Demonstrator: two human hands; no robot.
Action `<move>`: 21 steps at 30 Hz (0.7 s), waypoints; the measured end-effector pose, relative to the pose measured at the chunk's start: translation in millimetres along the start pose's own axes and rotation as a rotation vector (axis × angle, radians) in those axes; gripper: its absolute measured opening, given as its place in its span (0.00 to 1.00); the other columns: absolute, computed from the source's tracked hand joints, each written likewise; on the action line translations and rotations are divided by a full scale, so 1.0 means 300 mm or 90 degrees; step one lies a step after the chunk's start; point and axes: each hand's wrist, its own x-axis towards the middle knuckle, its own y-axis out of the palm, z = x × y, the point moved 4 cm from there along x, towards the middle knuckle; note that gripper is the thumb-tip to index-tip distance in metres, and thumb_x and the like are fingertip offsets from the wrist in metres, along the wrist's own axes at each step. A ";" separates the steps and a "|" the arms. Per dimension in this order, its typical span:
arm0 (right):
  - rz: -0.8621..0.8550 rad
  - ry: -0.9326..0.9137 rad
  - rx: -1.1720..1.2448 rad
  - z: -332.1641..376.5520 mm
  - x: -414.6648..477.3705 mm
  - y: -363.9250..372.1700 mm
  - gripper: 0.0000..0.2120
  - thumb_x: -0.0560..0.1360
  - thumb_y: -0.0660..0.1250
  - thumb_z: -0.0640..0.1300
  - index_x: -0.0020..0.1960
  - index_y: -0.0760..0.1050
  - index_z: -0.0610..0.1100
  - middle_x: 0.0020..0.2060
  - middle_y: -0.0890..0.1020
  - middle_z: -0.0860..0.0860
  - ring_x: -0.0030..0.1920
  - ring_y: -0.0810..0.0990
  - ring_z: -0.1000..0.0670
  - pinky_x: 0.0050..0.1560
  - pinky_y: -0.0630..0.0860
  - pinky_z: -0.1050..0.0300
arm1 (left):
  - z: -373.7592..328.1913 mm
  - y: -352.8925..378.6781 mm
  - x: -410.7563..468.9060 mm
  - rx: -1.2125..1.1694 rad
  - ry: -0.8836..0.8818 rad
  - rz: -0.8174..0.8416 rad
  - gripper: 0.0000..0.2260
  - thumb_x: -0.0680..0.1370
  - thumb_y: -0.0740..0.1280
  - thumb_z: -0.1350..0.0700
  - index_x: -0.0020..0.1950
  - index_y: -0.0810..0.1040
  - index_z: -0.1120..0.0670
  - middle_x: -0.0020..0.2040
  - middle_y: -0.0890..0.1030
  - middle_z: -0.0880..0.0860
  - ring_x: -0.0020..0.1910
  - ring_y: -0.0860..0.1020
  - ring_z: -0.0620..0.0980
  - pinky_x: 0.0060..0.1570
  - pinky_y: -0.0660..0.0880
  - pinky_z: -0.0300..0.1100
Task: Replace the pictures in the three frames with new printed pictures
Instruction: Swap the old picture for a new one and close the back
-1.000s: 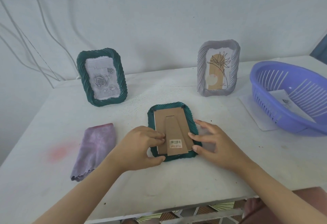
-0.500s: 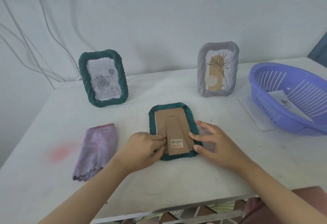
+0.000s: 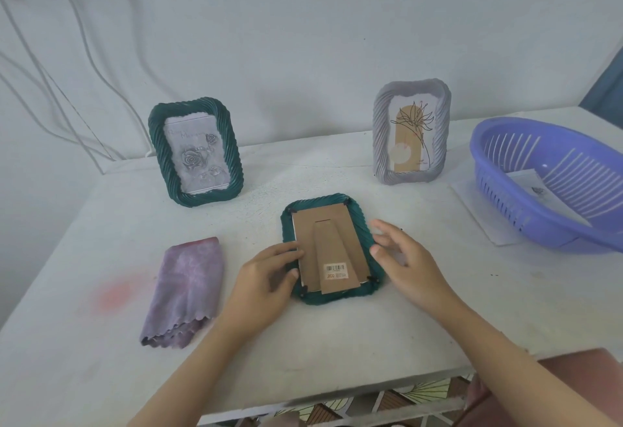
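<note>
While the dark green frame point(image 3: 365, 224) lies face-down near the middle of the white table point(image 3: 337, 342), its brown cardboard backing point(image 3: 308, 234) faces up, with the folding stand flat against it and a barcode sticker point(image 3: 335, 271) at the near end. Small black tabs sit at the corners of the backing. At the frame's left rim rests the left hand point(image 3: 266, 275); its fingers point(image 3: 286, 253) are bent, index tip at the edge of the cardboard and thumb on the green rim, though I cannot tell whether they pinch anything or only press. On the other side the right hand point(image 3: 408, 258) has its fingers point(image 3: 387, 228) loose and spread, holding nothing, the thumb tip just at the right rim. To the left a folded purple cloth point(image 3: 185, 292) lies beside a faint pink stain point(image 3: 114, 292). Farther back a second green frame point(image 3: 153, 137) stands upright with a grey rose print, and a grey frame point(image 3: 379, 130) stands upright to the right with a line-drawn plant. At the right edge a blue slotted basket point(image 3: 505, 197) holds a printed sheet point(image 3: 536, 187) and sits on another sheet of paper point(image 3: 482, 211). Cables point(image 3: 50, 73) hang down the wall behind.
</note>
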 end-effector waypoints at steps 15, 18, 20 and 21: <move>0.109 0.010 0.451 0.158 0.011 0.052 0.21 0.81 0.44 0.51 0.69 0.65 0.48 0.57 0.81 0.50 0.61 0.77 0.51 0.61 0.69 0.52 | -0.291 -0.102 0.169 0.207 -0.220 0.011 0.27 0.68 0.65 0.37 0.60 0.71 0.52 0.47 0.81 0.49 0.47 0.77 0.51 0.42 0.71 0.43; 0.116 -0.002 0.375 0.145 0.004 0.052 0.20 0.82 0.44 0.50 0.68 0.66 0.50 0.57 0.82 0.52 0.61 0.76 0.52 0.63 0.69 0.53 | -0.296 -0.138 0.169 0.079 -0.232 -0.004 0.17 0.71 0.64 0.49 0.58 0.74 0.52 0.40 0.82 0.50 0.38 0.81 0.50 0.42 0.79 0.47; 0.087 -0.009 0.295 0.122 -0.003 0.042 0.18 0.82 0.46 0.49 0.66 0.67 0.52 0.56 0.82 0.54 0.61 0.76 0.55 0.64 0.69 0.53 | -0.271 -0.156 0.160 -0.053 -0.264 -0.038 0.10 0.72 0.61 0.55 0.49 0.77 0.57 0.34 0.81 0.53 0.31 0.78 0.51 0.38 0.81 0.50; 0.069 -0.010 0.247 0.107 -0.006 0.035 0.16 0.82 0.47 0.48 0.66 0.68 0.52 0.56 0.81 0.56 0.61 0.75 0.57 0.64 0.68 0.55 | -0.248 -0.155 0.153 -0.124 -0.293 -0.050 0.09 0.72 0.60 0.58 0.46 0.78 0.60 0.33 0.79 0.55 0.31 0.76 0.52 0.35 0.80 0.49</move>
